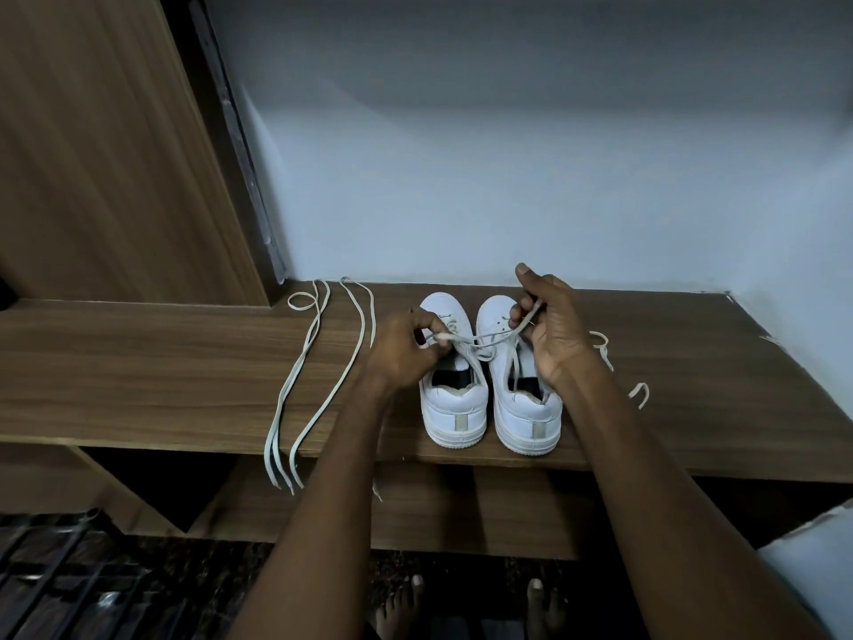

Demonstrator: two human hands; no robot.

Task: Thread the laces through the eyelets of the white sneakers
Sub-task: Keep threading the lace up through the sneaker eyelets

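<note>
Two white sneakers stand side by side on a wooden shelf (138,376), heels toward me: the left sneaker (454,408) and the right sneaker (526,418). A white lace (489,337) stretches between my hands above them. My left hand (401,351) pinches one end of it over the left sneaker. My right hand (551,325) pinches the other part over the right sneaker's toe. The lace's far part trails out on the shelf right of my right wrist. A second loose lace (314,381) lies on the shelf to the left, its ends hanging over the front edge.
A wooden cabinet panel (106,145) rises at the left and a pale wall (507,154) stands behind the shelf. Below the shelf is an open compartment. My bare feet (471,607) stand on a dark floor, with a metal grille (60,579) at lower left.
</note>
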